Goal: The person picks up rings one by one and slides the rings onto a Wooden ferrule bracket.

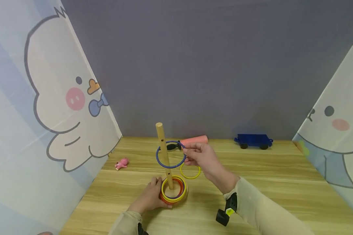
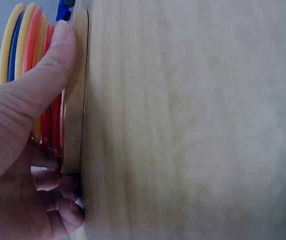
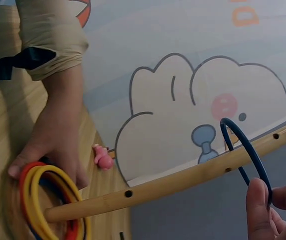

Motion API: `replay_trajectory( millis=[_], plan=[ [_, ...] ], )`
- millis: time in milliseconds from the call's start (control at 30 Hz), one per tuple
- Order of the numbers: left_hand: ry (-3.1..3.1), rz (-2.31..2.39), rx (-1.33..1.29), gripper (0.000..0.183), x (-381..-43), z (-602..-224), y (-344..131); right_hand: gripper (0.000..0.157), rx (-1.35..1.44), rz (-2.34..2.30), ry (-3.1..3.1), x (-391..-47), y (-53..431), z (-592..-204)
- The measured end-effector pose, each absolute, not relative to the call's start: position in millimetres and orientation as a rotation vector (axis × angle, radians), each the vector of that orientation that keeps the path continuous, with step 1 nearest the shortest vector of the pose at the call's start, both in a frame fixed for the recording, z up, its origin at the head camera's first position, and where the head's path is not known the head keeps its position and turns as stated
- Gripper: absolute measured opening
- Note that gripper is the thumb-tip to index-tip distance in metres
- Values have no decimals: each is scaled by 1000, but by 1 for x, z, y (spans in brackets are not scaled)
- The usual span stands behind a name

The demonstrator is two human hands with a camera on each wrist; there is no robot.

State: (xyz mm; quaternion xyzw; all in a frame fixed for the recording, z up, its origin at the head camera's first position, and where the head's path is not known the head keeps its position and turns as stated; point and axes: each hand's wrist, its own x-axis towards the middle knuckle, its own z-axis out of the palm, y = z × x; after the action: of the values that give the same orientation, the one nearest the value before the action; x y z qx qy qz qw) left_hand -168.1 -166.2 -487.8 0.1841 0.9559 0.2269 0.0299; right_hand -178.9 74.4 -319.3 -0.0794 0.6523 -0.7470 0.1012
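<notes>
A wooden peg (image 1: 161, 137) stands upright on a round wooden base (image 2: 74, 115). Stacked around its foot are several yellow, blue and red rings (image 3: 33, 195). My left hand (image 1: 151, 195) grips the base from the left, with the thumb along the front and fingers curled at the far side. My right hand (image 1: 202, 158) pinches a blue ring (image 1: 157, 155) at its right edge, between thumb and fingers. The ring encircles the upper part of the peg, well above the stack. A loose yellow ring (image 1: 190, 178) lies on the table below the right hand.
A pink figurine (image 1: 122, 163) lies at the left on the wooden table (image 1: 267, 189). Toward the back are a pink cylinder with a black end (image 1: 195, 140) and a blue wheeled cart (image 1: 253, 140). A grey panel (image 1: 211, 71) closes the back, with printed panels on both sides.
</notes>
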Motion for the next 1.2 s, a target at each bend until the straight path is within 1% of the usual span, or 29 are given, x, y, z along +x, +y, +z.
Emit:
replay_trajectory(
  millis=[200, 700, 1000, 1200],
  plan=[
    [2961, 686, 584, 120, -167, -487, -168, 24, -201, -2188, 1930, -176, 73, -339],
    [2939, 755, 575, 118, -168, -487, -167, 27, -136, -2151, 1932, -175, 69, -386],
    [2927, 775, 581, 117, -168, -483, -166, 24, -143, -2121, 1992, -173, 68, -411],
    [2932, 752, 579, 117, -166, -482, -166, 26, -136, -2106, 1970, -173, 67, -433]
  ],
)
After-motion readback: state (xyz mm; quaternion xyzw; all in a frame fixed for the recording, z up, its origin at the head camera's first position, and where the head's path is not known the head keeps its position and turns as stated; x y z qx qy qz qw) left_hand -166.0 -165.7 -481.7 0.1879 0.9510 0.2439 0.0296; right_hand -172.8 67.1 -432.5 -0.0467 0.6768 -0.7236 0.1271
